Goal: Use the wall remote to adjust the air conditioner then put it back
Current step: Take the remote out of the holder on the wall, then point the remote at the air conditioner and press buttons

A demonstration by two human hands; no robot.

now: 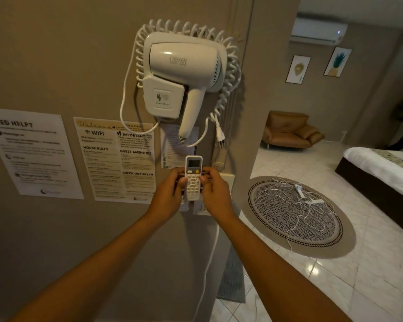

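A white remote [193, 176] with a small screen and an orange button stands upright against the beige wall, below the hair dryer. My left hand [169, 196] grips its left side and my right hand [213, 194] grips its right side, thumbs on the keypad. Its lower end sits at a white wall holder [187, 206], mostly hidden by my hands; I cannot tell whether the remote rests in it. The white air conditioner [318, 30] hangs high on the far wall at upper right, a small light lit on it.
A white wall hair dryer [184, 73] with coiled cord hangs above the remote. Paper notices [123, 159] are stuck to the wall at left. To the right lie a round rug [296, 217] with white cables, a bed [382, 173] and a brown armchair [289, 132].
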